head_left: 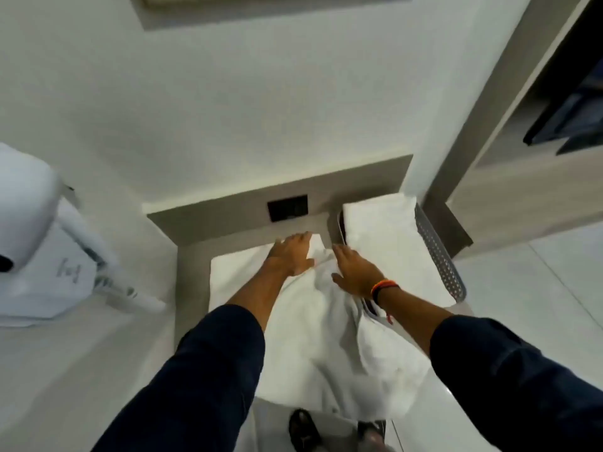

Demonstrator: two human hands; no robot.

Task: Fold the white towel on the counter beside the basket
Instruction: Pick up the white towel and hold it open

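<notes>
A: Where's the towel?

B: The crumpled white cloth towel (326,337) lies on the narrow grey tabletop (192,288), just left of the grey perforated plastic basket (437,256), with its near end spilling over the front edge.

A: And the hands?

B: The left hand (292,256) and right hand (355,269) both lie flat on its far end, fingers (301,238) stretched out, gripping nothing.

A: Progress?

B: Early, I'd judge. It's bunched and creased; the smoothing and every fold look still to be done.
</notes>
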